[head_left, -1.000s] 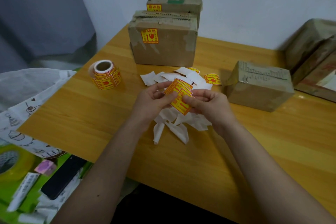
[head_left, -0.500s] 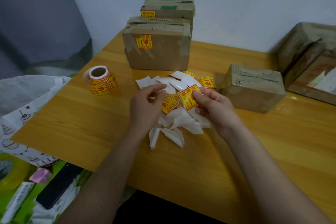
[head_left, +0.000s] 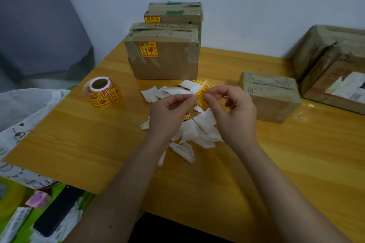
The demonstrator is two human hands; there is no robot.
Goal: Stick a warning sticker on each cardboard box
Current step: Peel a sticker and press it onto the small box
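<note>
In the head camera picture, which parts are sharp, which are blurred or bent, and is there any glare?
Head view: the front box's warning sticker is sharp enough to show its symbols; the hands and the sticker they pinch look slightly soft; the table edges bend from wide-angle distortion; a small glare spot lies beside the small box.

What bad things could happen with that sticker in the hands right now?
1. Both hands, left hand and right hand, pinch one small sticker, so it might fold and stick to itself or to a finger.
2. White paper scraps lie right under it; a dropped sticker could grab one.
3. The small box shows no sticker on the sides in view and could get skipped.
</note>
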